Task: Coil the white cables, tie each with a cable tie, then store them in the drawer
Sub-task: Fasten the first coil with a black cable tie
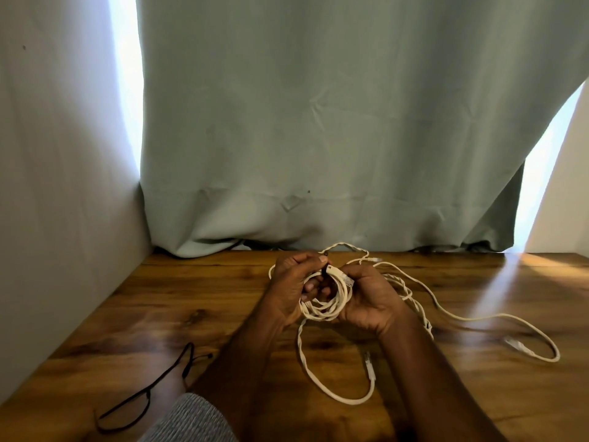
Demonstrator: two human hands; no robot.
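Observation:
A coiled white cable (328,309) is held between both hands above the wooden table (197,301). My left hand (293,288) grips the coil's left side, and its thumb and fingers pinch something small and dark at the coil's top, near a clear plug. My right hand (373,298) curls round the coil's right side. A loose end of white cable (334,392) hangs down and loops on the table below the hands. More uncoiled white cable (478,319) sprawls to the right, ending in a plug (518,344).
A thin black tie or cord (149,389) lies loose at the front left of the table. A grey-green curtain (318,138) hangs behind the table's far edge. A wall (63,186) bounds the left side. No drawer is in view.

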